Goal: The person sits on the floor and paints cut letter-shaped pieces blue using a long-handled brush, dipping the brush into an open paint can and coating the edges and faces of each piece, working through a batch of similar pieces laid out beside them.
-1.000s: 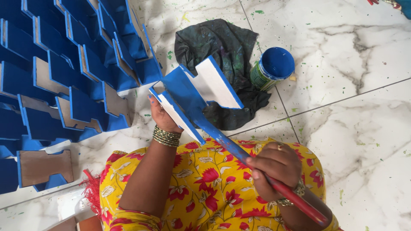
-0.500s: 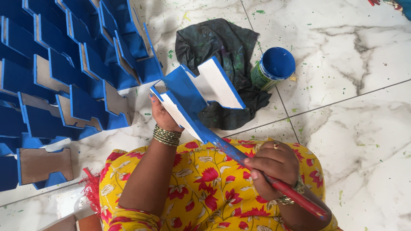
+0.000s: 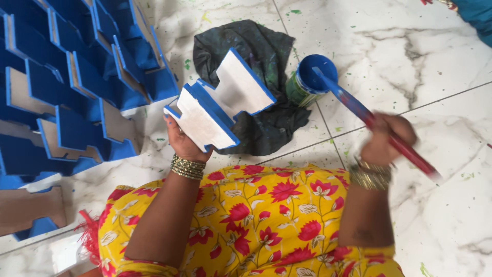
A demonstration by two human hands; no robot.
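My left hand (image 3: 180, 141) holds up a cut-out board piece (image 3: 218, 105) with a pale unpainted face and blue-painted edges, tilted over the floor. My right hand (image 3: 385, 137) grips the red handle of a paintbrush (image 3: 369, 119). Its blue-coated tip reaches into an open tin of blue paint (image 3: 310, 79) on the floor. Both wrists carry gold bangles. My lap is covered by yellow cloth with red flowers.
A dark paint-stained rag (image 3: 259, 61) lies under the board piece, beside the tin. Several blue-painted board pieces (image 3: 77, 87) lean in rows at the left. The white marble floor (image 3: 425, 61) has green paint specks. Blue cloth (image 3: 476, 15) shows at the top right corner.
The brush has left the board piece and swung right to the paint tin. My left hand has turned the piece so its pale face shows more.
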